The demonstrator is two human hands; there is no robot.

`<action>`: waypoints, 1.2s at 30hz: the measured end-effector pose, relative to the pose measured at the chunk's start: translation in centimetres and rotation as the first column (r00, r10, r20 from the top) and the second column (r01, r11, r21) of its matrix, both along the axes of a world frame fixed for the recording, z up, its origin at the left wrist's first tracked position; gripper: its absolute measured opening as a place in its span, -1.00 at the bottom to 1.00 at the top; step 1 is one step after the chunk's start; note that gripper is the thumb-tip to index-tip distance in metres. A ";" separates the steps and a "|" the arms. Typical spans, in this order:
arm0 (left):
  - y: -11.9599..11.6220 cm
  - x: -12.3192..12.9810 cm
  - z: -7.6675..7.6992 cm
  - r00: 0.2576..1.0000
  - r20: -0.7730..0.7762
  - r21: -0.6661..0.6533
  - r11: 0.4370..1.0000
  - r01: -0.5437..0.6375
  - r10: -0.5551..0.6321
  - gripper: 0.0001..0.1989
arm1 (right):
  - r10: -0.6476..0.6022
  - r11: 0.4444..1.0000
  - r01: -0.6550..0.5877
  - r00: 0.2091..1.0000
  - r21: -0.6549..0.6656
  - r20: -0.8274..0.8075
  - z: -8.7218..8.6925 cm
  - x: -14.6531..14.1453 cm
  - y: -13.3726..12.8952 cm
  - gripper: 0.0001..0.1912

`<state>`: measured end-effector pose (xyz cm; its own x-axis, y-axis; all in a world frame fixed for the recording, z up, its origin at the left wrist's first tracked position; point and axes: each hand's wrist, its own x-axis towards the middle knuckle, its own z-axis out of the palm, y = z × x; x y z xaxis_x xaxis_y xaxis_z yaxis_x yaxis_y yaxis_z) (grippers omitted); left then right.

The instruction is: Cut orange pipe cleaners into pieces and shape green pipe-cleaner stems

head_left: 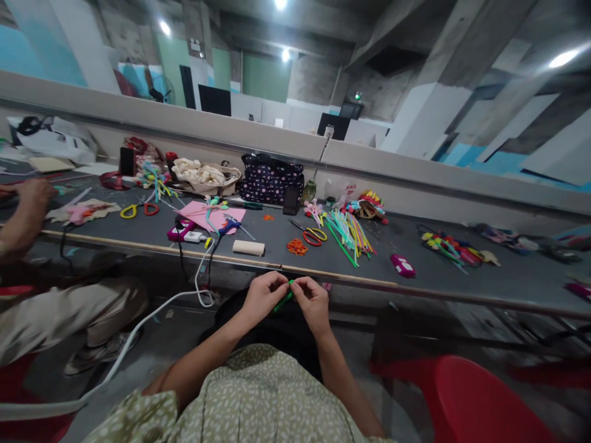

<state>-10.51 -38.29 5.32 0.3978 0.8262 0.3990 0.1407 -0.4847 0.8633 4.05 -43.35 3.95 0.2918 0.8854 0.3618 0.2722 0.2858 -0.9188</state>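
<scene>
The left hand (pixel 264 296) and right hand (pixel 314 301) pinch a slim, bright-green, chenille-like strip (pixel 284 300) between them, apparently shaping it; the next move likely needs steady pinching.

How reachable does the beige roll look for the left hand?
Probably yes: the roll lies near the table edge, nothing visibly between. But the left hand is pinching the green strip.

The left hand (pixel 264 295) and right hand (pixel 312 301) are hiding part of the green strip (pixel 284 301). Frame edges are cutting off a co-worker's arm (pixel 19 223) and a red chair (pixel 480 397).
</scene>
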 end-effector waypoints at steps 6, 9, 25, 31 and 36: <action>0.0 0.3 -0.1 0.986 0.142 -0.235 0.964 0.121 -0.089 -0.78 | 0.013 1.000 -0.013 1.000 -0.014 0.021 0.1 0.3 -0.2 -0.81; -0.1 0.3 -0.1 0.979 0.175 -0.281 0.948 0.153 -0.106 -0.77 | 0.026 0.999 -0.026 1.000 -0.019 0.004 0.0 0.4 -0.2 -0.80; -0.1 -0.2 -0.2 0.923 0.334 -0.550 0.756 0.354 -0.190 -0.79 | 0.077 0.997 -0.075 0.987 -0.016 0.142 -0.5 0.6 -0.6 -0.78; 0.2 0.0 -1.5 0.917 0.369 -0.667 0.644 0.375 -0.152 -0.78 | 0.067 0.998 -0.060 0.959 -0.033 0.274 0.2 0.5 -0.9 -0.79; 0.4 0.3 -1.4 0.876 0.472 -0.710 0.547 0.444 -0.098 -0.73 | 0.084 0.993 -0.077 0.993 -0.087 0.083 -0.1 0.6 -0.2 -0.76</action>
<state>-10.22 -37.85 3.88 0.6401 0.7445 -0.1899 -0.2547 0.4389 0.8617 4.64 -43.53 3.88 0.1895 0.9328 0.3064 0.3305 0.2333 -0.9145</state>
